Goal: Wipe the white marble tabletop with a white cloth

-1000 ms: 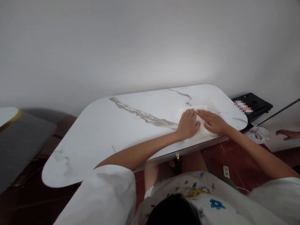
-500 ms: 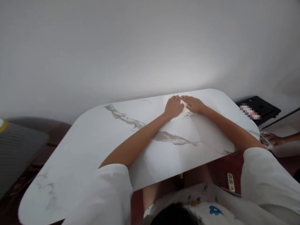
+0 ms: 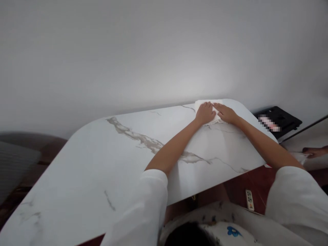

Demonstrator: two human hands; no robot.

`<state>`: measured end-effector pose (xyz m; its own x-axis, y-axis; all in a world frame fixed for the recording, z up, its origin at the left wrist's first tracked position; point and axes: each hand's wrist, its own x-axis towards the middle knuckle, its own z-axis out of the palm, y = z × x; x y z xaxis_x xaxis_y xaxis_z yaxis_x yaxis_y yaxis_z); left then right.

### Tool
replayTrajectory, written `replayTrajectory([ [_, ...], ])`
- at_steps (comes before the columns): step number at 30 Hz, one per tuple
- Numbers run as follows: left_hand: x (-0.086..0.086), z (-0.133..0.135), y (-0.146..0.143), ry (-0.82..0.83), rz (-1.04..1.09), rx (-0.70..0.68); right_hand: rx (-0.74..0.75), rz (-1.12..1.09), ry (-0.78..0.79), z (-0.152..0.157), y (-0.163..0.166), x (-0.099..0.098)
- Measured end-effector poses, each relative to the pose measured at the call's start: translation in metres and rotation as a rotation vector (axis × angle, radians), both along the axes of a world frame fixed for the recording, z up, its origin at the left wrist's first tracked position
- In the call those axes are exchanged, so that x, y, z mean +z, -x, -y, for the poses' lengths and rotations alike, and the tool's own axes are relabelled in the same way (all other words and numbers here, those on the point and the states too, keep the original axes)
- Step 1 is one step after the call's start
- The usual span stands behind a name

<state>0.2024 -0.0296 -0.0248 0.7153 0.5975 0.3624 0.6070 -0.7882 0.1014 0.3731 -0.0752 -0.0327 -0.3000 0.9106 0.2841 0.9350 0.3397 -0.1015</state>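
Observation:
Near the far edge of a white marbled table (image 3: 102,160), both of my hands press flat on a white cloth (image 3: 200,105). My left hand (image 3: 205,113) rests on its left part, fingers stretched out toward the wall. On the right part lies my right hand (image 3: 225,113), its fingers pointing left so the fingertips of both hands almost meet. Neither hand is wrapped around the cloth; the palms cover much of it, and its front edge looks ragged.
A grey wall (image 3: 128,51) runs behind the table. To the right is a black case (image 3: 284,119) with a blurred patch. Another person's hand (image 3: 314,152) holds something whitish at the right edge. A power strip (image 3: 249,200) lies on the red floor.
Both my hands and the cloth have slid to the right along the table's far edge. The other person's hand at the right has shifted a little.

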Motion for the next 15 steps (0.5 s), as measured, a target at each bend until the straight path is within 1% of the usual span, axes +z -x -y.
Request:
replayTrajectory([
  [3, -0.001, 0.028, 0.006, 0.016, -0.006, -0.026, -0.01, -0.011, -0.018, 0.035, 0.007, -0.001],
  [6, 0.002, 0.064, 0.025, 0.032, -0.025, -0.021, -0.003, -0.007, -0.026, 0.07, 0.026, -0.001],
  [11, 0.009, 0.131, 0.059, 0.083, -0.05, 0.012, 0.045, -0.003, -0.028, 0.132, 0.059, 0.006],
  [15, 0.01, 0.186, 0.074, 0.163, -0.025, 0.056, 0.116, -0.002, 0.013, 0.184, 0.071, 0.015],
])
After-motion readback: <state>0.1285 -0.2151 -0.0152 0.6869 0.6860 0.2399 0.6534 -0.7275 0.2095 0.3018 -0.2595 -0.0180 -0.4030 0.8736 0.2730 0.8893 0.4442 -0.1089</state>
